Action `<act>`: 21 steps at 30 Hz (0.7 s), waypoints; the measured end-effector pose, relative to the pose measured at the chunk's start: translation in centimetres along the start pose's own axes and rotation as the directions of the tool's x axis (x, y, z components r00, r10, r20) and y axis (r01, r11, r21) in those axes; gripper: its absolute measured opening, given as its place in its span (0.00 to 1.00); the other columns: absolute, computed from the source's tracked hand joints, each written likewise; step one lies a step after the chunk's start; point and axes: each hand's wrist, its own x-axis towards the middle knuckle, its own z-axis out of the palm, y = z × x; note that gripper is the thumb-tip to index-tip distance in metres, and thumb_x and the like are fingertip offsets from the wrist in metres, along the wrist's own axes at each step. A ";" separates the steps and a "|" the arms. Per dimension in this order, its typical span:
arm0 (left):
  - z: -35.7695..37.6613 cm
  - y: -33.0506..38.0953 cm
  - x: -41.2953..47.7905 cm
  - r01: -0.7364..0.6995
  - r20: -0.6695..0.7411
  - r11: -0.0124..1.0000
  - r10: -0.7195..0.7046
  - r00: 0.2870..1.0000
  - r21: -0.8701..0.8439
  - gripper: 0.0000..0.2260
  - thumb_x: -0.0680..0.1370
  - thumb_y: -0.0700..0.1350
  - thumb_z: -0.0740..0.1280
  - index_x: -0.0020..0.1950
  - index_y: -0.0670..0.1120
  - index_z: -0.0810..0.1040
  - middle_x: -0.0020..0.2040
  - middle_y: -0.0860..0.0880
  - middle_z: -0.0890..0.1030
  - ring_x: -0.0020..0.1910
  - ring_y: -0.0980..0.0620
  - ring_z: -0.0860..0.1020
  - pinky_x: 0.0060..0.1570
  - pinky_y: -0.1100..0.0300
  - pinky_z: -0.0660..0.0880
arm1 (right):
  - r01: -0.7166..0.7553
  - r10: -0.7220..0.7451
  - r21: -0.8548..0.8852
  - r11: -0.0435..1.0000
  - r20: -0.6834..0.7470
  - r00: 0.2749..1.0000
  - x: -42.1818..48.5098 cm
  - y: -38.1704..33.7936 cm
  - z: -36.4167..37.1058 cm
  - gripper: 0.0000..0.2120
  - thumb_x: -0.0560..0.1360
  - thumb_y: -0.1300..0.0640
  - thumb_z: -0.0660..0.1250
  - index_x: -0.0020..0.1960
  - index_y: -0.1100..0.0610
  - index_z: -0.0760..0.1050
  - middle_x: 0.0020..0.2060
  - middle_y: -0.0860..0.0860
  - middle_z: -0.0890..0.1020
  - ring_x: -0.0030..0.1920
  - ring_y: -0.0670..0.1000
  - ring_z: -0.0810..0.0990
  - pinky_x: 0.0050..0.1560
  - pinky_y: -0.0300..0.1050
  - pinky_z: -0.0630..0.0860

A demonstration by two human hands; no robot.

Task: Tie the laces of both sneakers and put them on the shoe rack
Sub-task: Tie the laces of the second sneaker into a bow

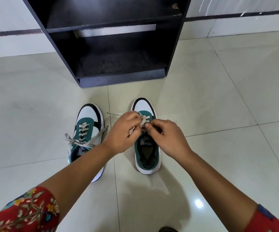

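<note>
Both hands, left & right, pinch laces over rt sneaker; left sneaker beside it.

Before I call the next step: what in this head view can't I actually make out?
- Knot on the right sneaker: both hands, left and right, cover the lace; its state is hidden.
- Left sneaker heel: behind the left forearm.
- Rack top: cut off by the upper edge.
- Lower shelf: too dark to tell what lies on it.
- Dark thing at the bottom edge: cut off.
</note>
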 end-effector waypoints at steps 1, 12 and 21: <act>-0.2 0.0 0.0 -0.033 -0.030 0.998 0.035 0.999 0.060 0.13 0.76 0.43 0.56 0.39 0.36 0.74 0.40 0.44 0.73 0.42 0.50 0.69 0.45 0.59 0.67 | -0.036 0.038 0.061 0.997 -0.036 0.999 -0.3 0.2 0.0 0.06 0.75 0.48 0.63 0.42 0.49 0.74 0.30 0.47 0.76 0.34 0.48 0.73 0.35 0.44 0.68; -0.7 2.5 0.6 0.394 -0.171 0.917 -0.378 0.910 0.070 0.08 0.75 0.46 0.64 0.40 0.44 0.79 0.33 0.46 0.80 0.33 0.46 0.76 0.34 0.55 0.70 | 0.118 -0.124 -0.039 0.992 -0.181 0.976 -2.5 1.3 3.2 0.15 0.75 0.54 0.58 0.58 0.53 0.77 0.47 0.52 0.77 0.49 0.53 0.77 0.48 0.43 0.75; -2.5 3.5 1.5 0.505 0.157 0.860 -0.510 0.846 0.075 0.12 0.72 0.50 0.66 0.33 0.44 0.79 0.27 0.49 0.75 0.29 0.52 0.71 0.33 0.58 0.66 | 0.095 -0.087 0.033 0.995 -0.192 0.977 -1.9 1.4 4.5 0.09 0.77 0.58 0.59 0.51 0.59 0.76 0.45 0.50 0.72 0.41 0.48 0.75 0.42 0.39 0.72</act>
